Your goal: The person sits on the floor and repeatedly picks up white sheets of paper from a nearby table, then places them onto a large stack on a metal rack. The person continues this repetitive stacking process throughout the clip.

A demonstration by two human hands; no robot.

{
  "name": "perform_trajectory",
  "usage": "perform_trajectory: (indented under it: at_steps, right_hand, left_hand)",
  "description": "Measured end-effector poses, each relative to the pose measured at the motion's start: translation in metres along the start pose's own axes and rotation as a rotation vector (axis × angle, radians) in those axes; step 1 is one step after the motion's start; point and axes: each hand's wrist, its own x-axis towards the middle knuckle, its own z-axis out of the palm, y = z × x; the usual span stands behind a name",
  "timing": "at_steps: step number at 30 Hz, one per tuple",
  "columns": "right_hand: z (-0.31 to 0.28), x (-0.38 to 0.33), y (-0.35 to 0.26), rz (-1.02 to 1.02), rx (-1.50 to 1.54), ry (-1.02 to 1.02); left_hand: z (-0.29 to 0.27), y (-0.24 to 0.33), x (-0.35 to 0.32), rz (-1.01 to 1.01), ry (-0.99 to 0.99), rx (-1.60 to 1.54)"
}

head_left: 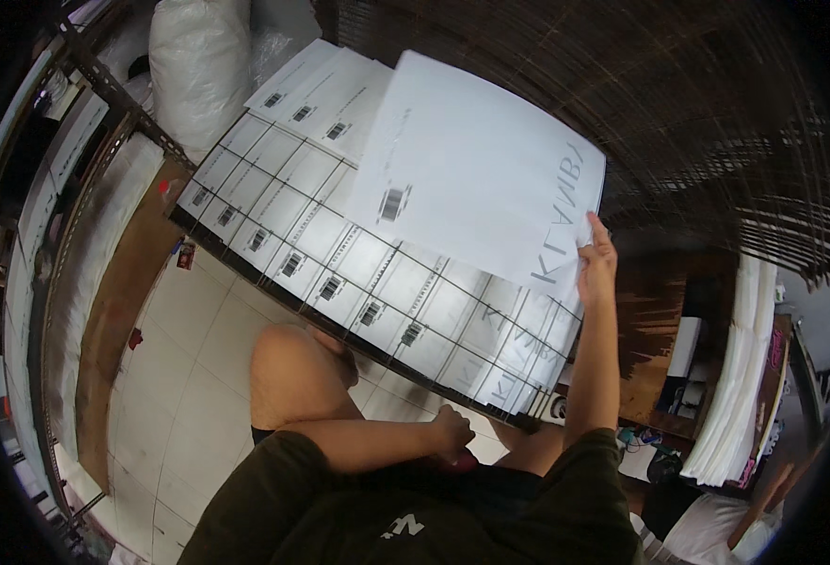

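My right hand (596,259) is closed on the right edge of a large white printed sheet (476,169), fingers at its edge. The sheet tilts over a black wire rack (339,325), covering part of it. Under the wires lies a row of similar printed sheets (288,202) with dark barcodes and lettering. More white printed sheets (325,94) rest on top of the wires at the far left. My left hand (454,433) is held low in front of my lap, fingers curled; whether anything is in it is hidden.
Dark wire racks (641,94) rise behind the sheets. A bulky white plastic bag (198,71) stands at the far left. Along the left runs a metal-framed shelf (85,235). A stack of white material (735,377) and another person (716,527) are at the right.
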Motion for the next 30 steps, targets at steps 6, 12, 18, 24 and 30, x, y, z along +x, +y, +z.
perform_trajectory:
  at_steps: [6, 12, 18, 24, 30]
  right_hand:
    - [-0.035, 0.049, 0.132, 0.086, -0.035, 0.149]
    - [-0.035, 0.079, 0.167, 0.104, -0.178, 0.207]
    - [-0.045, 0.092, 0.175, 0.143, -0.221, 0.196]
    - [-0.056, 0.093, 0.183, 0.075, -0.306, 0.179]
    - [-0.037, 0.09, 0.167, 0.099, -0.31, 0.195]
  left_hand:
    - [-0.008, -0.004, -0.003, 0.014, 0.025, -0.06]
    - [-0.009, -0.006, -0.001, 0.029, 0.013, -0.062]
    - [-0.009, -0.006, 0.0, 0.021, 0.0, -0.066]
    - [-0.007, -0.003, -0.001, 0.021, 0.012, -0.054]
    - [-0.009, -0.003, -0.001, 0.024, 0.025, -0.077]
